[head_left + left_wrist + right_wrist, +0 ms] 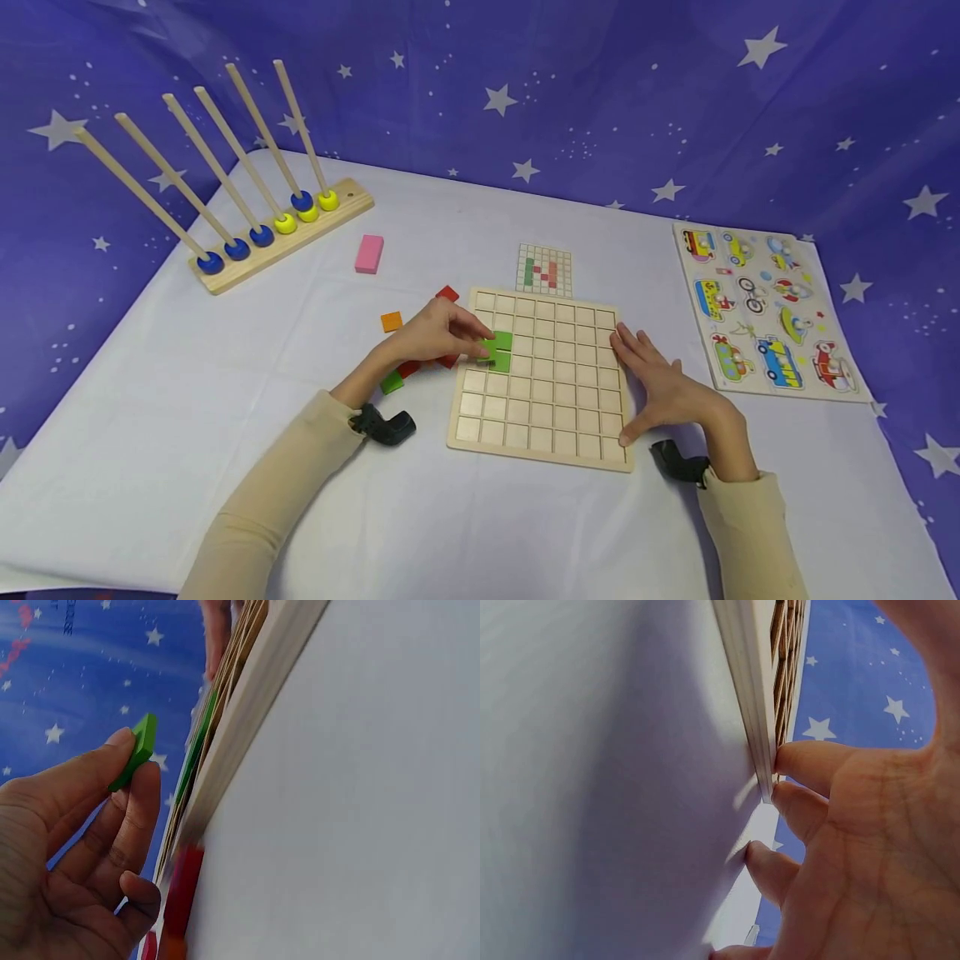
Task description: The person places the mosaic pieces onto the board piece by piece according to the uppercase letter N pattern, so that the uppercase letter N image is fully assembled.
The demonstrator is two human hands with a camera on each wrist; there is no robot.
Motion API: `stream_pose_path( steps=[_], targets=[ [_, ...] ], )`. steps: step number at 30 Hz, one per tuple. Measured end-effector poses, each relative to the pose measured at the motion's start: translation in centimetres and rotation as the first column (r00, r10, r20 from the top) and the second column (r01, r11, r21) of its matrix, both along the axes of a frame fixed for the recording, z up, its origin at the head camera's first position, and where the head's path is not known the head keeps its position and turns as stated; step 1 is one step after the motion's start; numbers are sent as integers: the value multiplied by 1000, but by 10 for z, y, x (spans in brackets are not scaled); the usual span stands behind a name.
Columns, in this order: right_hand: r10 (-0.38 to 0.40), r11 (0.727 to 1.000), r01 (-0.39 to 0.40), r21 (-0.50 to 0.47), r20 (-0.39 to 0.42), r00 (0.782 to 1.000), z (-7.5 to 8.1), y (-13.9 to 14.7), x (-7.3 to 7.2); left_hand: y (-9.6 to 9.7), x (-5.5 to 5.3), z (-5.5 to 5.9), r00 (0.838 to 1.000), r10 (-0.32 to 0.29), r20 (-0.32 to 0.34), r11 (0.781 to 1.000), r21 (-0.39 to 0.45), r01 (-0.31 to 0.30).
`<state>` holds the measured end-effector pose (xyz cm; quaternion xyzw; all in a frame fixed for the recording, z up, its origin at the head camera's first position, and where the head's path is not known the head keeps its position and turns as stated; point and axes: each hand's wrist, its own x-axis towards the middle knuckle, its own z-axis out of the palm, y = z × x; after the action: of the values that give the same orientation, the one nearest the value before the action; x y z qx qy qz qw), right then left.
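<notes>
My left hand [431, 332] pinches a green square tile [139, 754] between thumb and fingertips. It holds the tile over the left side of a wooden grid board [566, 379]. Green tiles [503, 340] lie in the grid right by those fingertips. With fingers spread, my right hand [669, 390] touches the board's right edge, fingertips at the upper part and thumb near the lower corner. Red tiles [447, 293], an orange tile [392, 322] and a green tile [392, 382] lie loose left of the board, some partly hidden under my left hand.
Just behind the board lies a small pattern card [543, 271] with green and red squares. A pink block [369, 254] is at the back left, near a wooden bead stand [281, 242] with tall rods. A vehicle peg puzzle [772, 312] lies to the right.
</notes>
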<state>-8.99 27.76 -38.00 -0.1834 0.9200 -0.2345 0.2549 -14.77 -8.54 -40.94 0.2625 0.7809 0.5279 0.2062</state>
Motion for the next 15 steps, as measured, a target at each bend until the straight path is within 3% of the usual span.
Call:
stream_pose_path(
  steps=[4, 8, 15],
  targets=[
    [-5, 1000, 5, 5, 7, 1000, 0, 0, 0, 8, 4, -1, 999, -52, 16, 998, 30, 52],
    [-11, 1000, 11, 14, 8, 1000, 1, -1, 0, 12, 7, -1, 996, -91, 14, 996, 9, 91],
    [-19, 1000, 19, 17, 13, 1000, -1, -1, -1, 18, 13, -1, 975, -191, -112, 981, -59, 185]
  ],
)
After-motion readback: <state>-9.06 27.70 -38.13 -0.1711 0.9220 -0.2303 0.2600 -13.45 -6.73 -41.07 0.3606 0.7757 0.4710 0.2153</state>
